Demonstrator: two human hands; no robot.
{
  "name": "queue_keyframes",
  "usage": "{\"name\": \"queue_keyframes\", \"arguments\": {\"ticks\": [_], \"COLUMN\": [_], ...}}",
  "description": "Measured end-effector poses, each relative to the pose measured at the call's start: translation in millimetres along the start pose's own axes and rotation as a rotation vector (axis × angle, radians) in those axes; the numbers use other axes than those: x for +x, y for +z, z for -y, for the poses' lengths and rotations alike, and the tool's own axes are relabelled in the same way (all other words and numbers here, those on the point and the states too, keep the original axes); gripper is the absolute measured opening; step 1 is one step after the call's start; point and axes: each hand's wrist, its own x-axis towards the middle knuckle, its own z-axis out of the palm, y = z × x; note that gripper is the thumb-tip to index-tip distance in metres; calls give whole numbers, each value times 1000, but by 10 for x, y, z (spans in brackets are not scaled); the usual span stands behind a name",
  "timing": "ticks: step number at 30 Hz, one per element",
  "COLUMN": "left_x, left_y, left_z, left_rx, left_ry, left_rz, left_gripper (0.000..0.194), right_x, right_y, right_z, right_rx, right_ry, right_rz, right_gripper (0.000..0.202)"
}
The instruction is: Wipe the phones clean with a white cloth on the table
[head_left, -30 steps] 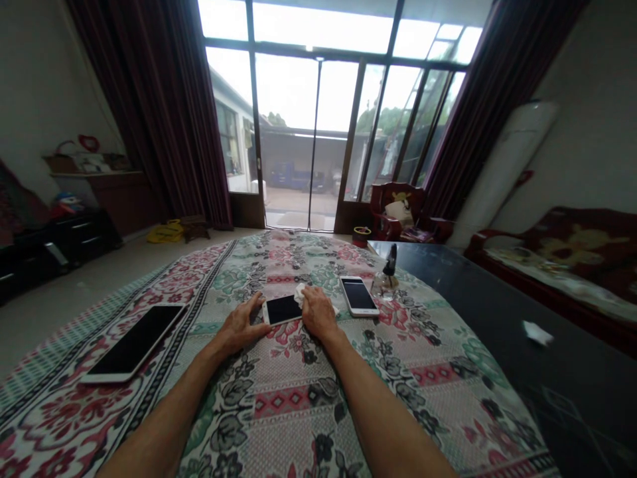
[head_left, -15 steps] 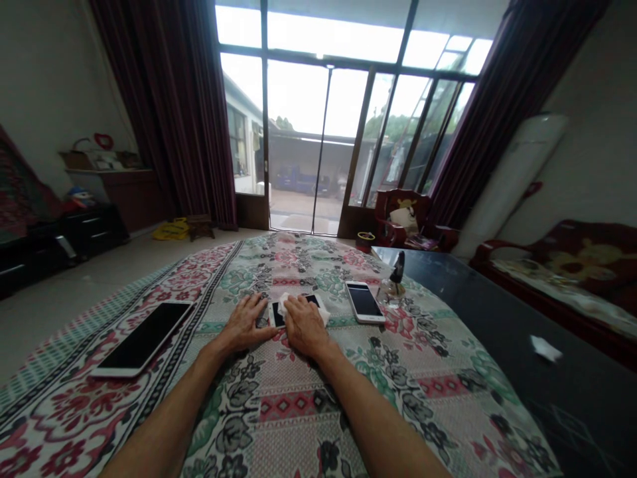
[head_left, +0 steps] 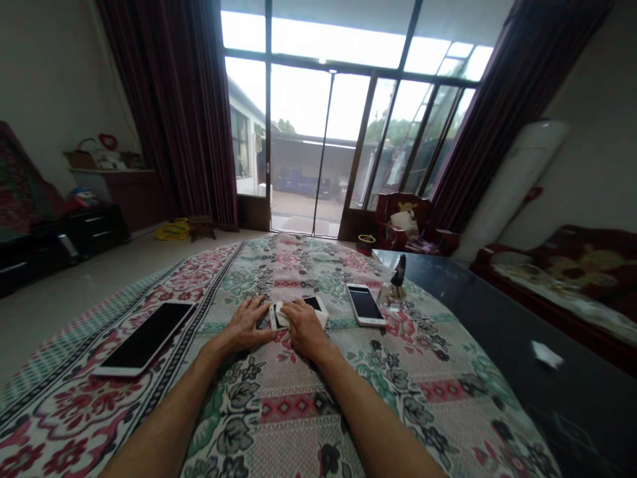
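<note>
A white smartphone [head_left: 313, 303] with a dark screen lies crosswise on the patterned tablecloth in front of me. At its left end, my left hand [head_left: 247, 323] steadies it, with the thumb along the near edge and the fingers toward the far side. My right hand [head_left: 306, 330] presses a white tissue [head_left: 281, 316] down on the screen, fingers bunched over it. The hand and tissue hide much of the screen. Just right of them lies a second white smartphone [head_left: 365, 305], face up. Farther left, a white tablet [head_left: 144, 338] rests with its dark screen upward.
A clear bottle with a black spray top [head_left: 397, 282] stands beyond the second phone. The floral tablecloth [head_left: 288, 438] covers the table. On the dark surface [head_left: 478, 318] at right lies a crumpled white piece [head_left: 547, 355]. Wooden chairs and a glass door stand farther back.
My right hand has shifted slightly on the phone with the tissue, its fingers now more bunched toward the left. My left hand stays at the phone's left end. The view has tilted slightly.
</note>
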Motion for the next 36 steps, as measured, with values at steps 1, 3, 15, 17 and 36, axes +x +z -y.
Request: {"name": "queue_keyframes", "arguments": {"ticks": [1, 3, 15, 17, 36], "left_x": [2, 6, -8, -9, 22], "left_y": [6, 20, 49, 49, 89], "left_z": [4, 12, 49, 48, -1], "left_rx": [3, 3, 0, 4, 10], "left_ry": [3, 6, 7, 8, -19], "left_rz": [-1, -7, -25, -25, -95], "left_gripper": [80, 81, 83, 84, 78], "right_x": [11, 42, -46, -88, -144], "right_y": [5, 16, -17, -13, -246], "right_z": [4, 7, 60, 73, -229], "right_rx": [-28, -71, 120, 135, -209], "right_ry": [10, 25, -85, -76, 387], "right_rz": [18, 57, -24, -60, -145], "right_gripper": [38, 41, 27, 21, 21]}}
